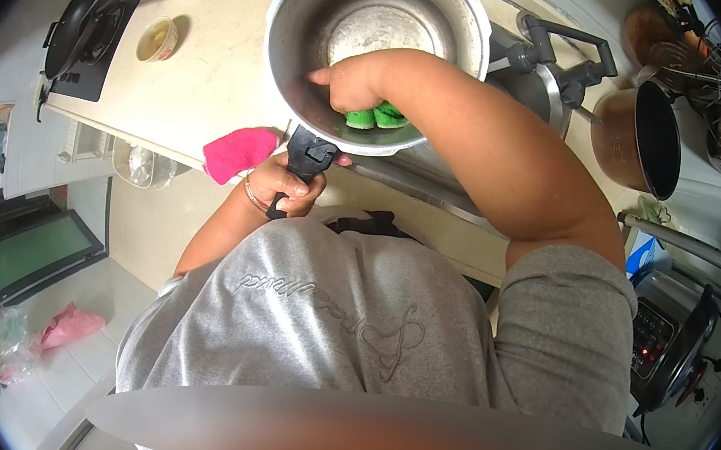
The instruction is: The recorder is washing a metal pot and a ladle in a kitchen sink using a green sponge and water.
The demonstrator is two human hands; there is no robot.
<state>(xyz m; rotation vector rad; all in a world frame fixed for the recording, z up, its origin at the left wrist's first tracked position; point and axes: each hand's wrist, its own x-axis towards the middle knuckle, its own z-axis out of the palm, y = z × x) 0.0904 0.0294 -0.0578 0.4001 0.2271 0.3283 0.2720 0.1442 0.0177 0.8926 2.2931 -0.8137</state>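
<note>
An aluminium pot (277,78), seemingly a pressure cooker body, is tilted so that its inside faces me, above the sink's edge. My left hand (289,184), with a bangle at the wrist, grips the pot's black handle (308,154). Inside the pot, my right hand (357,83) presses a green cloth or scrubbing pad (375,118) against the lower inner wall. Its index finger points out to the left; the palm and most of the cloth's top are hidden. A bright pink cloth (239,153) lies over the counter edge beside my left hand.
The sink (445,171) lies partly under the pot, with a dark tap (550,54) to its right. A brown pot (633,138) lies on its side farther right. On the left counter (220,52) are a small cup (158,40) and a stove with a black pan (75,24).
</note>
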